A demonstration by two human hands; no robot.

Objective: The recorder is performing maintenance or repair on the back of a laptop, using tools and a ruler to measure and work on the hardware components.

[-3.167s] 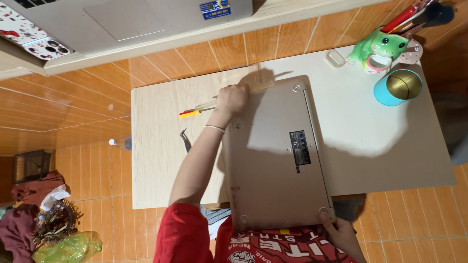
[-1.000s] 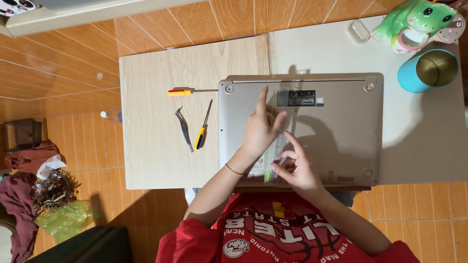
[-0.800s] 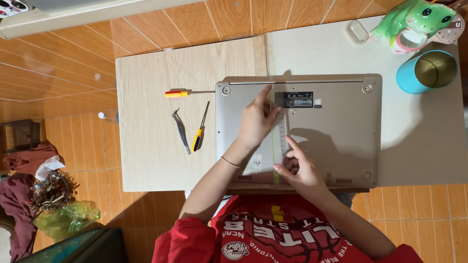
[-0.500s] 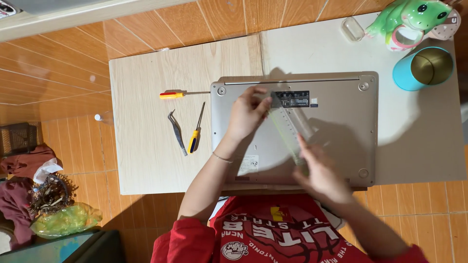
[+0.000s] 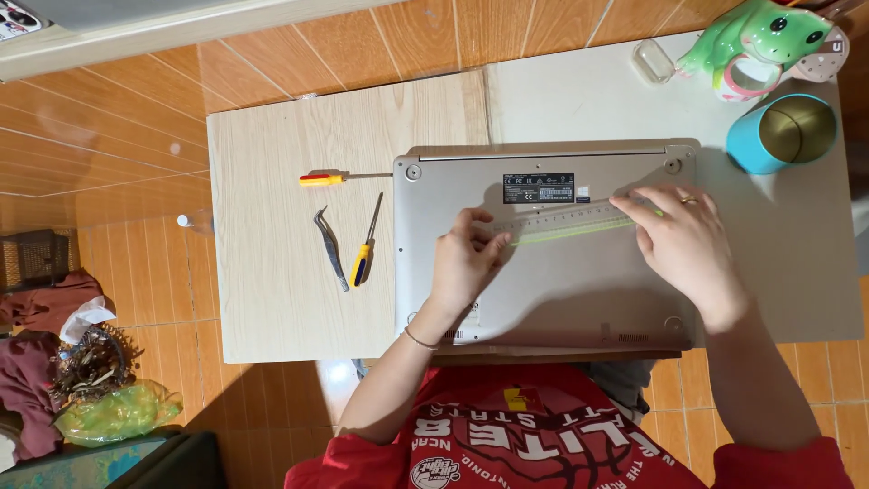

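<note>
While the silver laptop [image 5: 552,299] lies bottom-up across the seam of two low tables, a clear ruler [image 5: 566,222] lies nearly flat along its underside, running left to right just below the dark label [image 5: 538,187]. The left hand [image 5: 466,263] pins the ruler's left end with curled fingertips, palm down on the casing. The right hand [image 5: 683,244] presses the right end — fingers bent over it, close to the laptop's far right corner screw.

The laptop's near edge overhangs toward the person's red shirt [image 5: 552,435]; its far edge sits well inside the tabletop, leaving bare surface beyond it. To the left, on the pale wooden table [image 5: 272,299], lie three tools well apart from the hands: a red-and-yellow screwdriver [image 5: 330,177] farthest, then tweezers [image 5: 330,261] and a blue-and-yellow screwdriver [image 5: 365,249] side by side. Open wood remains left of them.

At the far right of the white table [image 5: 815,290] stand a blue cup [image 5: 778,133] and a green frog figure [image 5: 760,41] — both clear of the laptop.
</note>
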